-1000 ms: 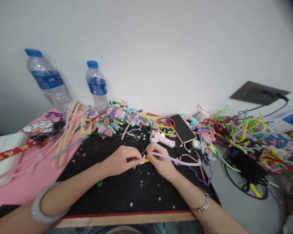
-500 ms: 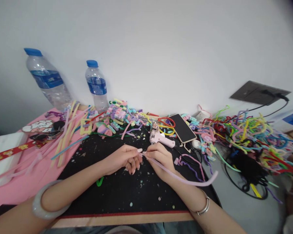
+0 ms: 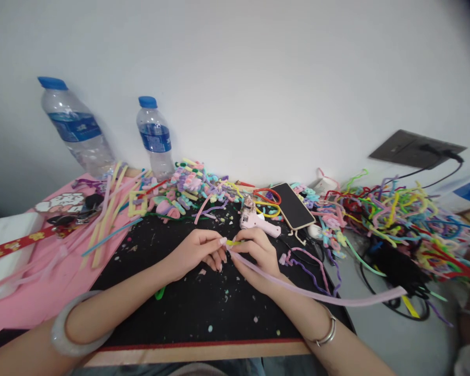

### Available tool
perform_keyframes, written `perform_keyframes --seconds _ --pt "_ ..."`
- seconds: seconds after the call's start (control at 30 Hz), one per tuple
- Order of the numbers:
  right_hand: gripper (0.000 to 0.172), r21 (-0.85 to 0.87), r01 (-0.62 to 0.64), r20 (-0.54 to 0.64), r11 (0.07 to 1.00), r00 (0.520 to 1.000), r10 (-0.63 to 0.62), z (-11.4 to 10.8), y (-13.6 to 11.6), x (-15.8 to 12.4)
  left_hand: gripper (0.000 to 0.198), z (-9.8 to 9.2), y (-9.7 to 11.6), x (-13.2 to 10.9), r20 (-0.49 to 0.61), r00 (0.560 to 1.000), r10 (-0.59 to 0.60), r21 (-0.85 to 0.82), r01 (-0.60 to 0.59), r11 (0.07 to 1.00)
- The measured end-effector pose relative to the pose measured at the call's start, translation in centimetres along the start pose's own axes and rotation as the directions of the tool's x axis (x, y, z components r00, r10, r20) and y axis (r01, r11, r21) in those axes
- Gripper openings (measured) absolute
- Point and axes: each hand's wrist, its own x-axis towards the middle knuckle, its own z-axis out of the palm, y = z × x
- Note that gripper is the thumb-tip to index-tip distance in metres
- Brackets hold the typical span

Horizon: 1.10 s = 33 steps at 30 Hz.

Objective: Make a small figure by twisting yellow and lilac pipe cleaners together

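Above the black mat [image 3: 203,318], my two hands meet fingertip to fingertip. A long pale-lilac pipe cleaner [image 3: 317,294] runs from between them to the right, over my right wrist, its free end past the mat's edge. My left hand [image 3: 199,251] pinches its near end between thumb and forefinger. My right hand [image 3: 260,257] is closed on it just beside, fingers curled. A small yellow piece [image 3: 232,243] shows between the fingertips; its kind is too small to tell. The exact grip is partly hidden by the fingers.
Behind my hands lie a pink glue gun [image 3: 260,224], a phone [image 3: 293,206] and red-and-yellow scissors [image 3: 272,201]. Pipe cleaners heap at the right [image 3: 399,214]. Two bottles [image 3: 76,128] [image 3: 155,138] stand by the wall. Pink sheet [image 3: 74,282] lies left.
More of the lilac pipe cleaner now stretches out to the right, its free end farther from my hands. A yellow piece has come into sight between my fingertips.
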Motion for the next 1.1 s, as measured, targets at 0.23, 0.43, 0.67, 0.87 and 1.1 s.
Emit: perform_keyframes --seconds 0.23,0.43,0.67,0.87,1.1 --pt "0.017 0.01 0.001 0.018 1.0 1.0 -0.001 0.0 0.2 -0.1 0.032 0.0 -0.1 0.0 -0.016 0.999 0.051 0.039 -0.05 0.998" --pt "0.013 -0.006 0.009 0.025 1.0 1.0 -0.009 0.1 0.5 -0.1 0.028 0.0 0.2 0.0 -0.042 0.997 0.062 0.023 -0.061 0.998" --pt "0.029 -0.104 -0.093 0.027 0.99 0.995 0.097 0.1 1.0 0.2 0.027 -0.8 0.2 0.2 -0.077 0.983 0.167 0.163 -0.153 0.975" --pt "0.045 -0.526 -0.324 -0.083 0.787 0.94 0.332 -1.0 3.3 0.6 0.028 -1.6 0.3 0.7 -0.076 0.982 0.173 0.237 -0.151 0.96" --pt "0.052 -0.71 -0.499 -0.09 0.496 0.764 0.639 -2.1 5.3 0.7 0.028 -1.5 0.5 0.6 -0.035 0.988 0.148 0.329 -0.129 0.935"
